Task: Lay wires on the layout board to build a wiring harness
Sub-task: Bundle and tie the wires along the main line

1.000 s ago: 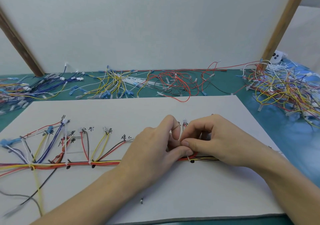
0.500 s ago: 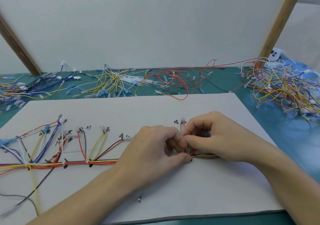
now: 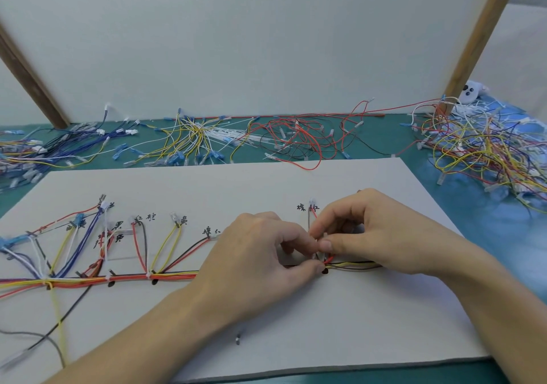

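Red wire (image 3: 329, 260) pinched between left hand (image 3: 260, 260) and right hand (image 3: 373, 235), both grips just above the harness trunk (image 3: 165, 277).

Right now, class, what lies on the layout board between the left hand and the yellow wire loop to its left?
In the head view, a black and red wire pair slants up from the trunk bundle, between the yellow wire loop and the left hand.

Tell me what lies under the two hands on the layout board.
The horizontal wire bundle runs under the left hand and comes out beneath the right hand. Both hands pinch a red wire there. The bundle's covered stretch cannot be seen.
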`<state>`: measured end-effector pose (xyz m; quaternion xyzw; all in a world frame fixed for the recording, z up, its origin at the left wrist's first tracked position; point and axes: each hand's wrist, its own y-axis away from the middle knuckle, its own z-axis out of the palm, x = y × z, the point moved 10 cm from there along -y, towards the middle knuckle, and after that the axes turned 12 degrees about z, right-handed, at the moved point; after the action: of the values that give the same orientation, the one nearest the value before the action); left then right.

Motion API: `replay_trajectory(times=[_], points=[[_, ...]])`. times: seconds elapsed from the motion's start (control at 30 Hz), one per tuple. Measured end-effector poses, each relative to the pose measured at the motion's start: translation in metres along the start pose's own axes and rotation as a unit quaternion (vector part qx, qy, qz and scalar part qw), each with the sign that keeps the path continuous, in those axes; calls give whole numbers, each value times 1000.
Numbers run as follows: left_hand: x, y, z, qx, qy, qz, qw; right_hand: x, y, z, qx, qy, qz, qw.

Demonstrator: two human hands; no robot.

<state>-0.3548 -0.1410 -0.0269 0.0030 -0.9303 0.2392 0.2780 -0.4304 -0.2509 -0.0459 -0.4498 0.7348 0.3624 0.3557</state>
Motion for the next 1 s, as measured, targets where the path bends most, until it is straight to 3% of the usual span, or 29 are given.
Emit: replay_trajectory(times=[1.0], points=[[2, -2, 4, -15, 21, 36, 999, 8, 1, -10, 17, -59, 40, 997]])
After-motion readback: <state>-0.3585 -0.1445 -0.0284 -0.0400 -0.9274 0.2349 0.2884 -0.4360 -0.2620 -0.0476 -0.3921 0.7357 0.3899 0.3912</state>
